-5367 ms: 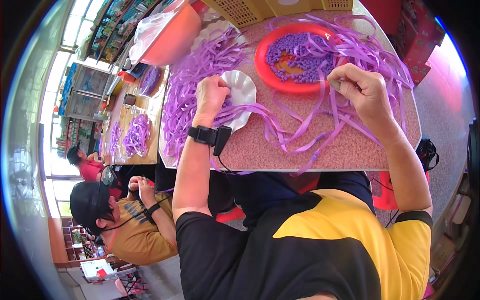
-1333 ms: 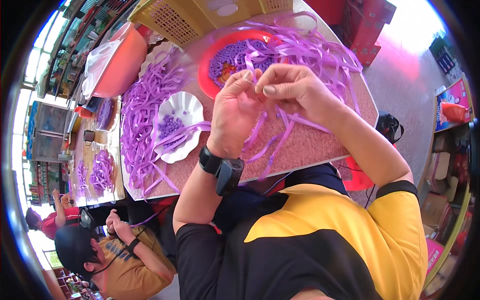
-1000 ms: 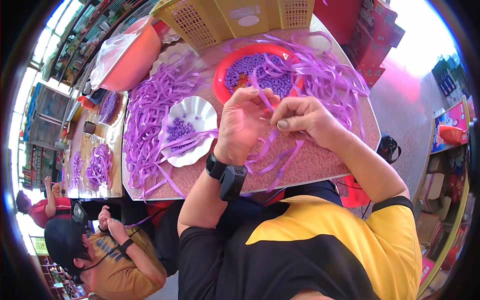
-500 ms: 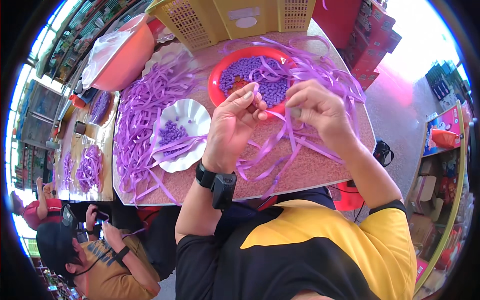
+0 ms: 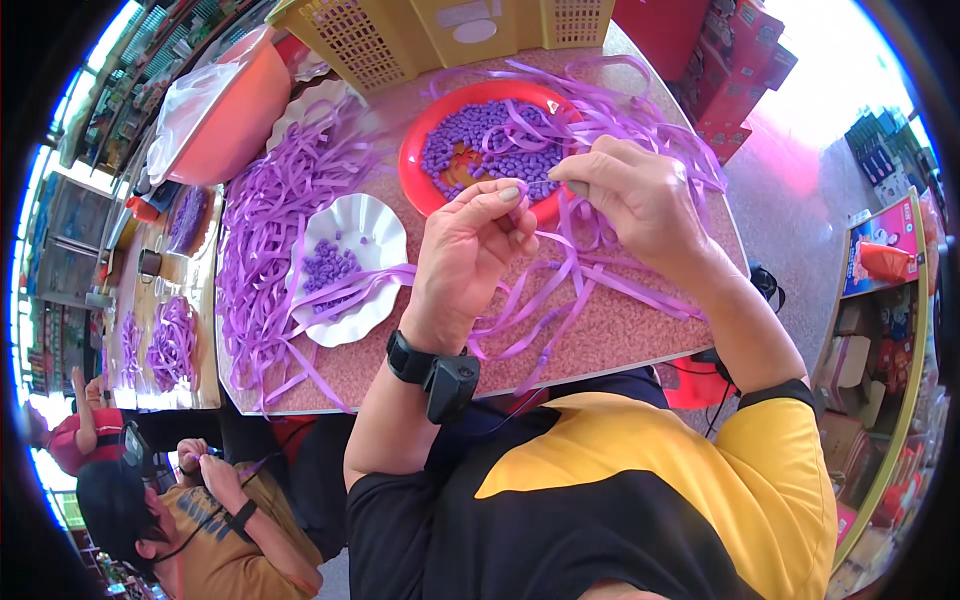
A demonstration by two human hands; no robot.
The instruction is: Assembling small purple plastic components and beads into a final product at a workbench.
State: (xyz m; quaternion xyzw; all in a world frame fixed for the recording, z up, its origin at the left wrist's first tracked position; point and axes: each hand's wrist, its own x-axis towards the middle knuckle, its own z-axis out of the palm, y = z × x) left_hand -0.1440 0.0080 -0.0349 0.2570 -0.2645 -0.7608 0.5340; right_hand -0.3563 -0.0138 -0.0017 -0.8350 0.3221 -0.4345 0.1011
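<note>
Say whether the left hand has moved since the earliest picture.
Yes: the left hand moved right, from the white dish toward the red plate.

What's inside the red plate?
Purple beads fill most of the red plate, with ribbon looped over some. An orange-brown patch of its bottom shows. Beads cover the rest; the left hand and right hand hide parts nearest the wearer.

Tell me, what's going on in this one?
A person's left hand pinches a purple ribbon above the table, while the right hand, fingertips drawn together, is close beside it; whether it holds anything is too small to tell. Just beyond is a red plate of purple beads. To the left, a white scalloped dish holds fewer beads, beside a heap of ribbons.
</note>
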